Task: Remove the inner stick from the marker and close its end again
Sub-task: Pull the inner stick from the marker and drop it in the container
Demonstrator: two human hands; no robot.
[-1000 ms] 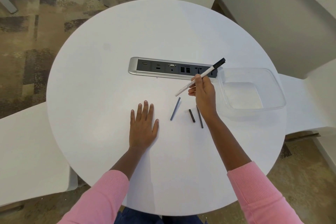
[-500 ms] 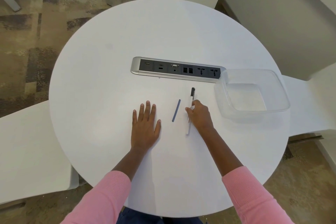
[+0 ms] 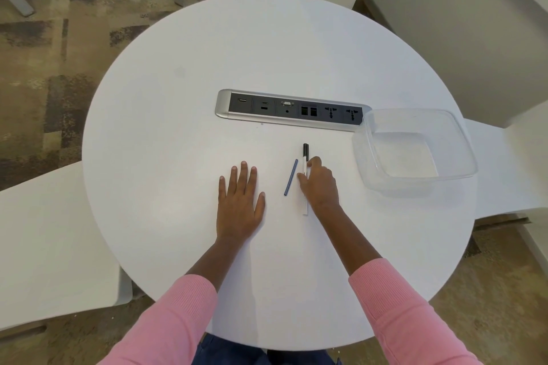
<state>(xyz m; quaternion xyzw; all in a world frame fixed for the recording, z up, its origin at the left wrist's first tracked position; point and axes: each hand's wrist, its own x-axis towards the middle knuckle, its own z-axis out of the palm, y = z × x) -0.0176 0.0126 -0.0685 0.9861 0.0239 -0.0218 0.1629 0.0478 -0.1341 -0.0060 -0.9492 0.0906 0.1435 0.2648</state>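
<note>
Head view: the right hand [image 3: 320,184] pinches the white, black-capped marker [image 3: 305,163] lying on the round white table [image 3: 178,127], with the thin blue-grey inner stick [image 3: 291,177] just beside it. The left hand [image 3: 240,201] lies flat, fingers straight. I worry either round piece rolls on release, and I can't tell if the end is closed.

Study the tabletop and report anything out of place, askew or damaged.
A blue-grey inner stick lies loose on the table, just left of the marker, apart from it and slightly tilted to it. The right hand holds the marker. A corner of the clear container covers the end of the socket panel. Nothing looks spilled or broken.
</note>
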